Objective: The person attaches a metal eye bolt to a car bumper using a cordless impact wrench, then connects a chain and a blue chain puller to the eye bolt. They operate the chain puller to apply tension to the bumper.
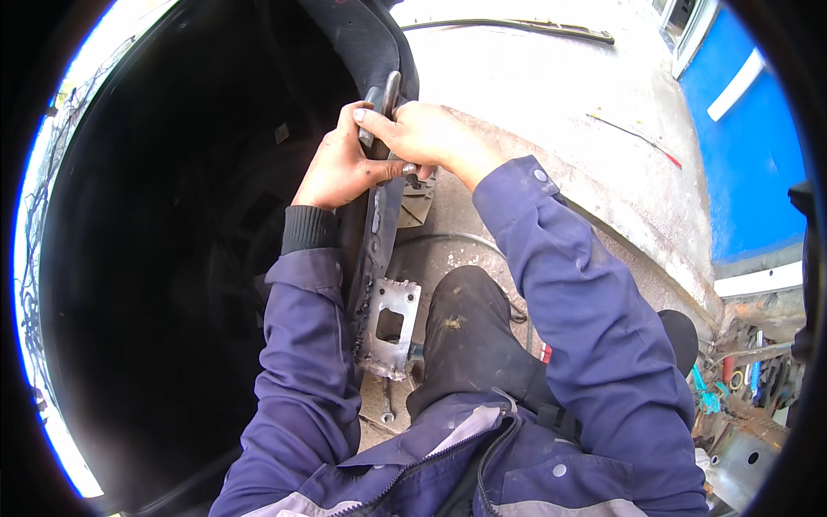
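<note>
Both hands met at the upper right edge of a large black hollow shell (155,284). Two grey metal prongs (391,90) stood side by side there, between the two grips, on the upper part of a narrow metal flange (376,228) that ran along that edge. The left grip (332,168) was closed narrowly about them from the left, its thumb stretched across below; the right grip (418,133) was closed from the right, thumb pressed on the nearer prong. Fingers behind the metal were hidden.

One small pale patch (282,133) sat inside the shell; any marking on it was too small to tell.

At the flange's lower end was one metal plate (401,297) with a large cut-out and two small round holes near its upper edge. One open-ended wrench (387,415) lay just below the plate's bottom edge. A curved cable (457,235) crossed the floor near the right sleeve (586,284). On the concrete slab (534,95), one thin rod (637,140) with a red end lay between the slab's near edge and a blue panel (749,189); one long dark strip (551,31) lay farther off. A mixed heap of tools and scrap (745,405) filled the lower right, too jumbled to count.
</note>
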`<act>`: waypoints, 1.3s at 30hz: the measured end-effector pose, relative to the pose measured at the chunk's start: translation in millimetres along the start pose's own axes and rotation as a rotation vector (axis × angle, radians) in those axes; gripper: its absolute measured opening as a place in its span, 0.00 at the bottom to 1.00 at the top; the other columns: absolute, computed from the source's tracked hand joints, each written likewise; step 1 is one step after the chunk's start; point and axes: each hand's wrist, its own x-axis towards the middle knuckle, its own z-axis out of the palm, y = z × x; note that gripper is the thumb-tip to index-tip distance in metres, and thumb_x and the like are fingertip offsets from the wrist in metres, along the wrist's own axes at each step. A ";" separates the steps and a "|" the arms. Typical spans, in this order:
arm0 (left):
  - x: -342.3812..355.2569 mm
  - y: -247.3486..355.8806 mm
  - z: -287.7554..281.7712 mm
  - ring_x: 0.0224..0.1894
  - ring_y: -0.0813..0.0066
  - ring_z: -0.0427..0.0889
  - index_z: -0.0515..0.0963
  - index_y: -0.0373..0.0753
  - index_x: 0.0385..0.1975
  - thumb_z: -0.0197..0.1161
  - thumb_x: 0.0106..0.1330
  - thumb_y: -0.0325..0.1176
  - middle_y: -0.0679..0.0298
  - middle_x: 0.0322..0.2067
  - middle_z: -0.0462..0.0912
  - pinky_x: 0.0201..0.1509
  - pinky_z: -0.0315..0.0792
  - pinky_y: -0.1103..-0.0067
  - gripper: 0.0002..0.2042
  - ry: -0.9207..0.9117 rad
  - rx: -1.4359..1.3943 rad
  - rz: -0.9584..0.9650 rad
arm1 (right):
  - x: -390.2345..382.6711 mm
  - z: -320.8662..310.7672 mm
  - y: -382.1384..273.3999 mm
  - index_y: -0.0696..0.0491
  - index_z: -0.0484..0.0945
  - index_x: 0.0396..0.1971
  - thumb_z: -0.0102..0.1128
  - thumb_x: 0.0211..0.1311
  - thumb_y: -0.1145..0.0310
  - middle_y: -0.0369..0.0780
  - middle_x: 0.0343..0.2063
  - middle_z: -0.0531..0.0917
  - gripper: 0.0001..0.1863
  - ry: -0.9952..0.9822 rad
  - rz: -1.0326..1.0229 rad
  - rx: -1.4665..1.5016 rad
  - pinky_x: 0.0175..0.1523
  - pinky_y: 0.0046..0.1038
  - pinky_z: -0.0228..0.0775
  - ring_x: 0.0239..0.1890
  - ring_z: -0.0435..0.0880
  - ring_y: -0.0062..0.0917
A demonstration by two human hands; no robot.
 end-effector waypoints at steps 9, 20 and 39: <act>-2.2 -12.5 2.0 0.53 0.67 0.88 0.70 0.34 0.69 0.88 0.58 0.45 0.52 0.51 0.89 0.58 0.81 0.71 0.44 0.035 0.004 0.070 | -3.4 5.7 -0.2 0.60 0.87 0.27 0.43 0.76 0.25 0.43 0.18 0.87 0.48 0.039 -0.044 -0.109 0.40 0.30 0.86 0.21 0.91 0.28; -9.3 -11.5 -7.2 0.51 0.70 0.87 0.81 0.36 0.63 0.87 0.59 0.47 0.59 0.49 0.90 0.62 0.79 0.72 0.36 -0.089 -0.116 -0.050 | -11.6 19.4 21.7 0.66 0.84 0.47 0.39 0.83 0.40 0.45 0.22 0.88 0.40 0.046 0.004 0.370 0.37 0.32 0.88 0.22 0.90 0.29; -10.4 -0.3 -3.1 0.43 0.76 0.84 0.85 0.35 0.51 0.84 0.58 0.25 0.63 0.40 0.88 0.53 0.80 0.75 0.21 -0.070 -0.153 -0.053 | 14.9 53.9 58.1 0.55 0.81 0.60 0.53 0.77 0.41 0.41 0.51 0.88 0.32 0.013 0.231 1.058 0.60 0.42 0.75 0.51 0.87 0.30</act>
